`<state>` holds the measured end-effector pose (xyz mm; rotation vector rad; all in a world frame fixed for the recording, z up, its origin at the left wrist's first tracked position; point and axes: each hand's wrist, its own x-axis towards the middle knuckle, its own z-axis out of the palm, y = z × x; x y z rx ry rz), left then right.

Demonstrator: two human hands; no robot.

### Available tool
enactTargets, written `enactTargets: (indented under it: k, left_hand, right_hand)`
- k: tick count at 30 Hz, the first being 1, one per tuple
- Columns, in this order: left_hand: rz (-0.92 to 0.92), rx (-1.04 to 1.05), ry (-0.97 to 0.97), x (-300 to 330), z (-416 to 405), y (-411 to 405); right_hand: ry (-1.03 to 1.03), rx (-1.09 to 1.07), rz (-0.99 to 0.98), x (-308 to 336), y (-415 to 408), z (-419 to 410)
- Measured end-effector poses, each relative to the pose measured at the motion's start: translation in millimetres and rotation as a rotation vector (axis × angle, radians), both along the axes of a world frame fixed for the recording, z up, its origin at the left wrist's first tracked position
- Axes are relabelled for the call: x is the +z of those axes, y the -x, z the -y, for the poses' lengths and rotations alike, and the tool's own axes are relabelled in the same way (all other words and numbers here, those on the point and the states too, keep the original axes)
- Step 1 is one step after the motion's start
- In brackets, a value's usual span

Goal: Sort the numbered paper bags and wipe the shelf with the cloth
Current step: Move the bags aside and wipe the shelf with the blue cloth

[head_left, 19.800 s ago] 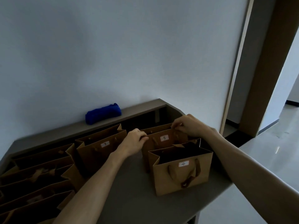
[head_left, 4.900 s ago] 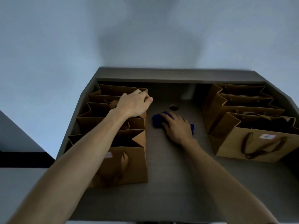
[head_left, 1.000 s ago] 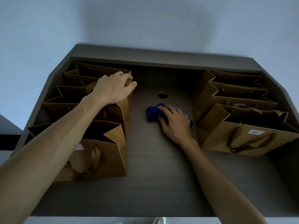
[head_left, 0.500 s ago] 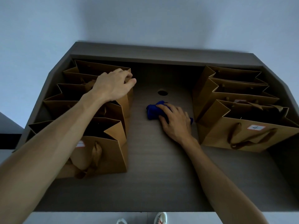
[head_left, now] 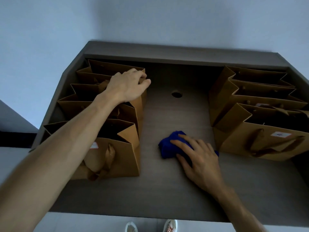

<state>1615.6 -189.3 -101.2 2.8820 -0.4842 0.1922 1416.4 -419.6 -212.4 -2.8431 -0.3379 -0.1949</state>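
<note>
Grey shelf [head_left: 167,190] against pale wall. Paper bags [head_left: 117,148] are grouped left and right of the cloth [head_left: 168,146]. Cloth is pressed flat mid-shelf by right hand [head_left: 199,159], fingers extended. Left hand [head_left: 128,86] is curled over a left bag's rim. Sorting apparently done; wiping underway, front strip left.

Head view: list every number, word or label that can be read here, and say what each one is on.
"4": handwritten on the white label of the front brown paper bag in the right row.
Unreadable: white label with a red edge on the front brown paper bag in the left row, partly hidden by the forearm.
Unreadable: label on the next right-row bag back, only partly showing.
</note>
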Motion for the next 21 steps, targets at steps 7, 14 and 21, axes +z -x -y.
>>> enactTargets:
  k: [7,14,21]
  left_hand:
    - [0.014,-0.01,0.002,1.5,-1.4,1.2]
    - [0.0,0.001,0.01,0.0,0.6,2.3]
    - [-0.105,-0.044,0.118,10.2,-4.1,6.6]
  right_hand:
    - [-0.085,0.151,0.028,2.4,56.2,6.9]
    - [0.01,0.398,-0.006,4.9,65.2,-16.2]
    - [-0.01,0.443,-0.092,34.1,43.6,-32.2]
